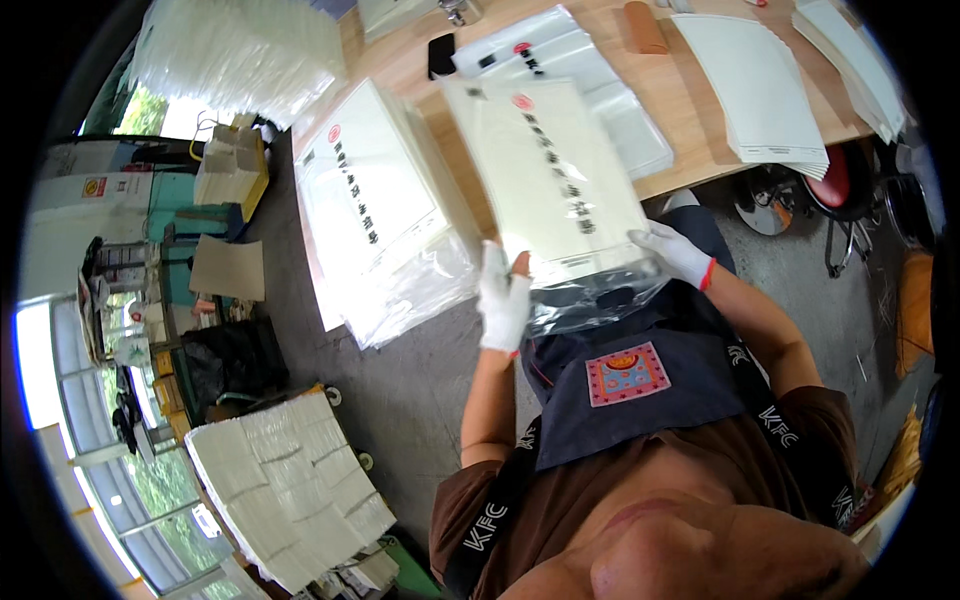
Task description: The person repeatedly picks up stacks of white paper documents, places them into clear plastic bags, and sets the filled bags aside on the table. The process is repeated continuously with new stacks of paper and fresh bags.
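Observation:
A cream sheet or thin stack of paper [545,150] with dark characters and a red round mark lies in a clear plastic bag [570,312]. The bag's loose end hangs toward me over the table's near edge. My left hand [503,302], in a white glove with the thumb tip bare, grips the near left corner. On the near right corner is my gloved right hand [677,254], its fingers closed on the edge. Left of it stands a tall pile of similar bagged papers [375,190]. More clear bags [640,140] lie flat behind the held one.
A black phone [441,57] and a brown block [645,28] rest on the wooden table [460,130]. White sheets [750,85] are fanned at the right. Plastic-wrapped stacks [240,55] stand far left; a pallet of white bundles [290,490] is lower left. A stool [835,185] sits right.

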Demonstrator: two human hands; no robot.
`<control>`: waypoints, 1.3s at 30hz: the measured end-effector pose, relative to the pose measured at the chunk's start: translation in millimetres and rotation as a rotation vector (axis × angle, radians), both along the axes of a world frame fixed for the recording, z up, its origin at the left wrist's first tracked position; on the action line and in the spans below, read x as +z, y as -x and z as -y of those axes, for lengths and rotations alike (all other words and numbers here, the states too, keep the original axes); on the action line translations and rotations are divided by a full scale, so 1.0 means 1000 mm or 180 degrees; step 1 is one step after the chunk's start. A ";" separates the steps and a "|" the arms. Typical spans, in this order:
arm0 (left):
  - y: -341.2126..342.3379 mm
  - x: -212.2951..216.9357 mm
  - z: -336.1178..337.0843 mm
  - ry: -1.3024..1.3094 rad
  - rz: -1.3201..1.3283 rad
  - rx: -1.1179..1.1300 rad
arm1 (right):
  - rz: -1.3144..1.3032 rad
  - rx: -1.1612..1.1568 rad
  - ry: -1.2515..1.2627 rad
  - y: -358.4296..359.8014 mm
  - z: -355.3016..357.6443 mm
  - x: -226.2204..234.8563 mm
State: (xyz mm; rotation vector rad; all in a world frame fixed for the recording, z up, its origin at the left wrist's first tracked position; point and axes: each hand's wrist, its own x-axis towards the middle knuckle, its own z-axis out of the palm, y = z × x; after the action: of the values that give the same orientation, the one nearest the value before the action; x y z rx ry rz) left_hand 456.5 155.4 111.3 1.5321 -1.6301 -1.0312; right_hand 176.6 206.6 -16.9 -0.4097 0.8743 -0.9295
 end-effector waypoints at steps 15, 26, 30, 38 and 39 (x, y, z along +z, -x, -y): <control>-0.253 -0.025 0.097 0.0800 -0.0263 0.1450 | -0.3878 0.1455 0.2544 -0.189 0.129 0.106; 0.029 -0.134 0.032 0.0719 0.0483 -0.0919 | -0.2684 0.1300 0.0212 -0.036 0.002 0.024; 0.134 -0.112 0.115 0.1670 0.1457 -0.1071 | -0.2867 0.0991 0.0467 -0.029 0.003 0.040; 0.150 -0.129 0.175 0.0474 0.1799 -0.1901 | -0.2542 0.0304 0.0427 -0.007 0.002 0.035; 0.150 -0.132 0.173 0.0738 0.1916 -0.1925 | -0.2563 0.0241 0.0388 -0.004 0.008 0.030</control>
State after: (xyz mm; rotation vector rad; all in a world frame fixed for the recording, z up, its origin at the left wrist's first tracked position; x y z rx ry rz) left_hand 306.7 -17.4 -20.4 1.2800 -2.6396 -0.6421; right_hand 180.6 198.8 13.6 -0.9508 1.5195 -0.7435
